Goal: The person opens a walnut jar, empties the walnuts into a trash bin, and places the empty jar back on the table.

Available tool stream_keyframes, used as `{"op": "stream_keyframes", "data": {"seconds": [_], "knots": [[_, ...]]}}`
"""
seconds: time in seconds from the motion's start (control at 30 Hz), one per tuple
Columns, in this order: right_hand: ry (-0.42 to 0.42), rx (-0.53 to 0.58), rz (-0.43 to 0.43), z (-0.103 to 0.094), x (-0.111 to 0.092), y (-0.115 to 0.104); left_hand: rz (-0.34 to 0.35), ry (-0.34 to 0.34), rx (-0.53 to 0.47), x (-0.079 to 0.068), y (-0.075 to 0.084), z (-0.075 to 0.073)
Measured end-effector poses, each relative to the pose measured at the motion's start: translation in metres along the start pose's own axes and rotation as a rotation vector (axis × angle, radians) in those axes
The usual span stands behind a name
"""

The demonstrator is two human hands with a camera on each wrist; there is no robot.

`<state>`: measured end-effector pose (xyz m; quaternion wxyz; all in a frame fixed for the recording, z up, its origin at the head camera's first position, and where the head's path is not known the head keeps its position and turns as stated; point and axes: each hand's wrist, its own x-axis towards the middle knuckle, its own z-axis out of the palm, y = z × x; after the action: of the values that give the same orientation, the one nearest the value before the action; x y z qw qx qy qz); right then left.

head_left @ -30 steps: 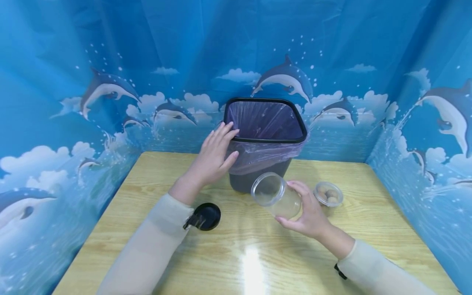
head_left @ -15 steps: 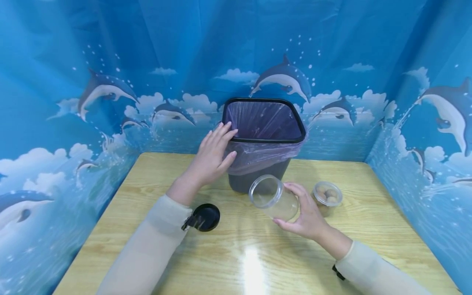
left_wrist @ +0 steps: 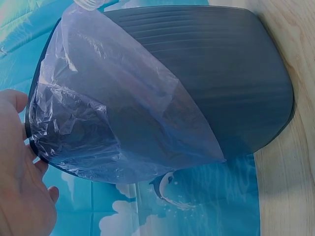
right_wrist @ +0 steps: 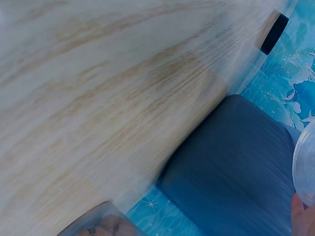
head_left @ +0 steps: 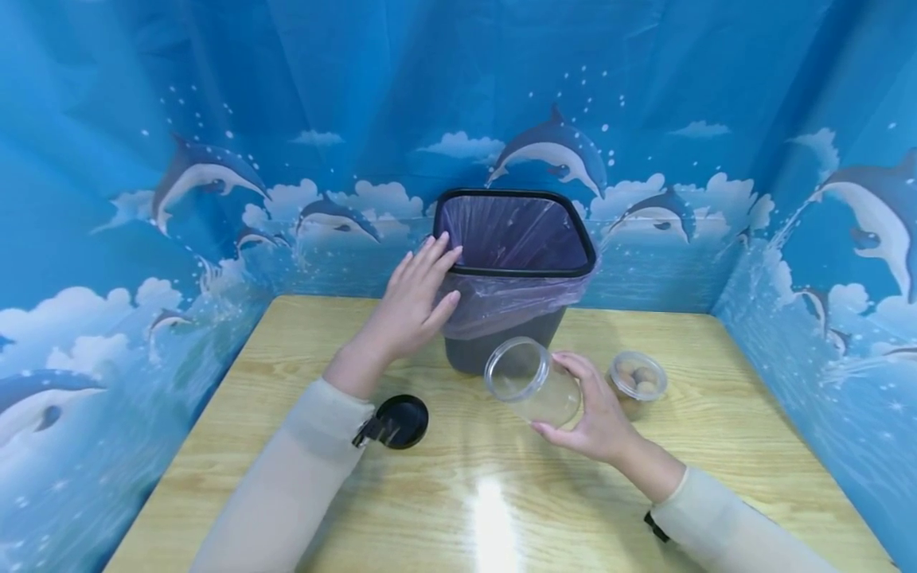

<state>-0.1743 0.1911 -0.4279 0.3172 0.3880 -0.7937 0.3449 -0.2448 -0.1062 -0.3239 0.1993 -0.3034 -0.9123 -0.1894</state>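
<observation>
A dark waste bin with a black rim stands upright on the table, lined with a translucent purple bag. My left hand rests at the bin's left rim, its fingers nearly straight; in the left wrist view the fingertips pass behind the rim. My right hand grips a clear plastic jar in front of the bin. The jar is tilted, its lidless mouth facing up and left. Part of the jar shows at the right edge of the right wrist view.
A round black lid lies on the wooden table, close to my left sleeve. Just beyond my right hand stands a small clear tub with several round brown things inside. Blue dolphin-print curtains enclose the table's back and sides.
My right hand and the jar have shifted slightly left and toward me, uncovering more of the tub's side. The left hand stays at the rim.
</observation>
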Motion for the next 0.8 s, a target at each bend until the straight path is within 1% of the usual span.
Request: {"op": "stream_keyframes", "data": {"seconds": [0.23, 0.37, 0.53, 0.63, 0.8], "knots": [[0.003, 0.003, -0.002, 0.001, -0.001, 0.002, 0.006, -0.008, 0.012, -0.001, -0.001, -0.001], [0.006, 0.007, 0.001, 0.001, -0.002, 0.002, 0.006, 0.002, 0.002, -0.003, -0.001, -0.002], [0.012, 0.003, 0.006, 0.001, -0.002, 0.002, 0.023, 0.029, -0.003, -0.005, -0.003, -0.004], [0.008, 0.003, 0.007, 0.001, -0.002, 0.002, 0.033, 0.046, -0.006, -0.009, -0.004, -0.005], [0.009, 0.016, -0.006, 0.002, -0.003, 0.002, 0.021, 0.044, -0.019, -0.018, -0.004, -0.008]]}}
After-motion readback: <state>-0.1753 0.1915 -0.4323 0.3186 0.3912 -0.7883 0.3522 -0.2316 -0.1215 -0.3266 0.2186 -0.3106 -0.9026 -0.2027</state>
